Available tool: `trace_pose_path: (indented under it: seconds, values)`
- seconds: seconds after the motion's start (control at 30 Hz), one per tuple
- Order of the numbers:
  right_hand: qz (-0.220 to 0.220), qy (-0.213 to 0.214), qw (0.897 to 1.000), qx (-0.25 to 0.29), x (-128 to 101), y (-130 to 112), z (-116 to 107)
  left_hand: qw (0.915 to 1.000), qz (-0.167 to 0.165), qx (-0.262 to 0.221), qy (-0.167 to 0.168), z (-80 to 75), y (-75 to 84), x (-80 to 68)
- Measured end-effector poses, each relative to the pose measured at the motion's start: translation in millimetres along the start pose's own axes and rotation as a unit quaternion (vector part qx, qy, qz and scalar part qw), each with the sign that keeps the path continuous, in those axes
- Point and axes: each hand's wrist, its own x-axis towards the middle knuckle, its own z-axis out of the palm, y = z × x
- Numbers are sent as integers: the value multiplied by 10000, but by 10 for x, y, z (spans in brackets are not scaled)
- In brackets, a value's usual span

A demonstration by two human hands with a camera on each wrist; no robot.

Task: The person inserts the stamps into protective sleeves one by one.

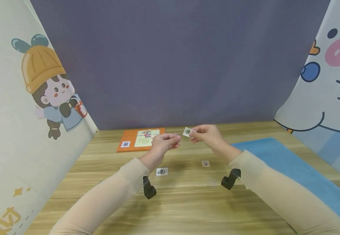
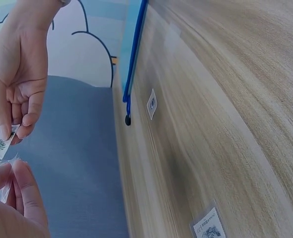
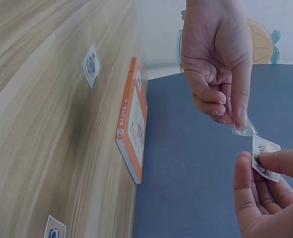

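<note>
— Where's the small card (image 1: 188, 132)?
— Pinched at the right hand's (image 1: 207, 134) fingertips, raised above the worktop (image 1: 187, 202).
— And the left hand (image 1: 164, 143)?
— Just beside it, pinching a clear sleeve (image 3: 242, 128), near the card but apart. Two more cards (image 1: 162, 171) lie below.

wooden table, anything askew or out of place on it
Nothing looks damaged or spilled. Two small picture stickers lie loose on the light wooden table, apart from the orange booklet, one turned slightly askew.
</note>
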Motion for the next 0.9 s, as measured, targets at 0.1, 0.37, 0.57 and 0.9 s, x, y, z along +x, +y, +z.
trace_pose_path:
  seconds: [0.1, 0.37, 0.57, 0.9]
  values:
    - [-25, 25, 10000, 3, 8, 5, -3, 10000, 10, -45, 12, 7, 4, -4]
    - [33, -19, 9999, 96, 0, 21, 18, 10000, 12, -85, -3, 31, 10, -19]
    - [155, -66, 9998, 68, -3, 25, 34, 9999, 48, -145, 81, 46, 12, -21]
    - [304, -189, 9993, -61, -16, 30, 49, 9997, 104, -166, 121, 54, 1, -23]
